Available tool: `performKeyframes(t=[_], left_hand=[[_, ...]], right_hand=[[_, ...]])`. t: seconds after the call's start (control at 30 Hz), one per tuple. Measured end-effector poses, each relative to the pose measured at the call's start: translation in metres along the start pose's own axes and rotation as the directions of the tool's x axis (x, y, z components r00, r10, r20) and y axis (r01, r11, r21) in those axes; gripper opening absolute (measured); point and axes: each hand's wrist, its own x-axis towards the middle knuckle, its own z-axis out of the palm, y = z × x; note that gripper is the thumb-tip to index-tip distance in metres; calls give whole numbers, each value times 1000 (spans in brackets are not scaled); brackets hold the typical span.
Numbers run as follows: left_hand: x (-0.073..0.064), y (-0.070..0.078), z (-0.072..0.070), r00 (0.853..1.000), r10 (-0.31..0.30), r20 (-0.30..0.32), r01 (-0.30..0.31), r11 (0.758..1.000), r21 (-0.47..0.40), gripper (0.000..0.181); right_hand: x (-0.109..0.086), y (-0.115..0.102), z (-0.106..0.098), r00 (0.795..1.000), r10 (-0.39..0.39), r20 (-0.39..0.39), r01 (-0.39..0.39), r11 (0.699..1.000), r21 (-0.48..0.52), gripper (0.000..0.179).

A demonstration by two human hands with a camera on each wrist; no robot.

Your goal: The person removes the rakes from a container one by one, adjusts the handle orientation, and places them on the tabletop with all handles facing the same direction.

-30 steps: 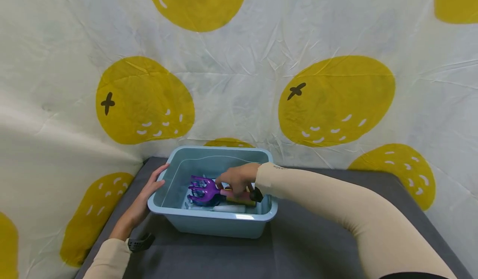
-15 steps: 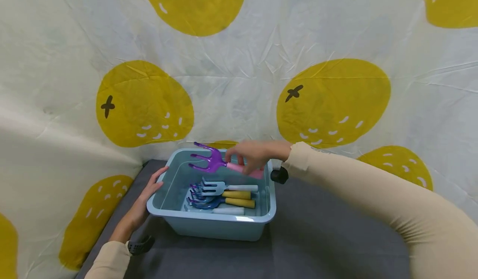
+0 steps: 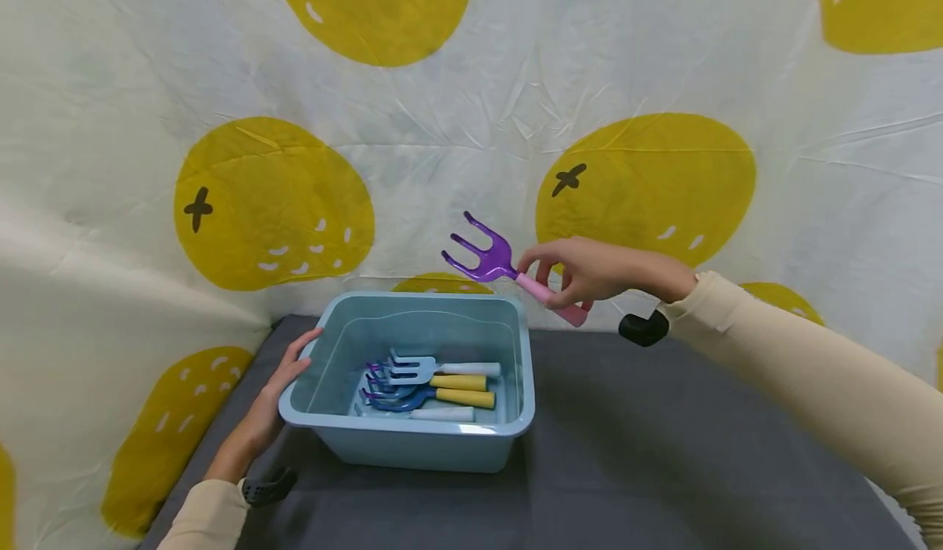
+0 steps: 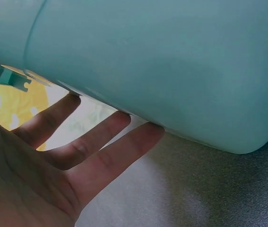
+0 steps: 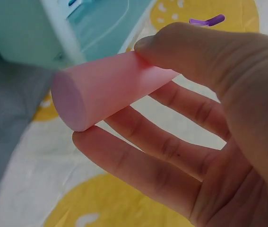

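Observation:
My right hand (image 3: 589, 269) pinches the pink handle (image 5: 115, 85) of a small purple hand fork (image 3: 494, 259) between thumb and fingers. The fork is raised beyond the back right of a light blue plastic basin (image 3: 412, 448), its prongs pointing up and to the left. At the basin's left side, my left hand (image 3: 268, 403) rests against the rim. Its fairly straight fingers (image 4: 119, 146) touch the outer wall in the left wrist view. Inside the basin lie several more hand forks, among them a light blue one (image 3: 412, 369) with a white handle and a dark blue one (image 3: 401, 403) with a yellow handle.
The basin stands on a table with a dark grey cloth (image 3: 626, 452). Behind it hangs a pale curtain (image 3: 442, 165) printed with big yellow fruit shapes, which also runs along the left side.
My right hand has lifted the purple hand fork out of the basin and carried it up and to the right. The left hand stays at the basin's left rim.

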Motion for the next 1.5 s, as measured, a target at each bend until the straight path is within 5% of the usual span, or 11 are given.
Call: performKeyframes(t=[0.37, 0.53, 0.73, 0.93, 1.07, 1.23, 1.5], left_hand=[[-1, -2, 2, 1000, -6, -10, 6, 1000, 21, 56], [1, 0, 3, 1000, -12, -7, 12, 1000, 21, 56], [2, 1, 4, 1000, -16, -11, 17, 999, 27, 56], [2, 1, 5, 1000, -23, -20, 24, 999, 38, 56], [3, 3, 4, 1000, -9, -15, 10, 999, 35, 55], [4, 2, 3, 1000, -4, -16, 5, 999, 37, 56], [4, 1, 5, 1000, -24, -13, 24, 999, 30, 57]], right_hand=[[-56, 72, 10, 988, 120, -98, -106, 985, 139, 53], [-77, 115, 24, 972, 170, -161, -132, 965, 226, 56], [-99, 160, 45, 953, 146, -265, -90, 973, 212, 57], [-127, 204, 70, 927, 215, -308, -140, 959, 248, 56], [-146, 231, 86, 910, 309, -276, -214, 922, 324, 56], [-162, 256, 105, 892, 406, -197, -280, 841, 462, 60], [-180, 279, 122, 869, 481, -116, -365, 781, 507, 60]])
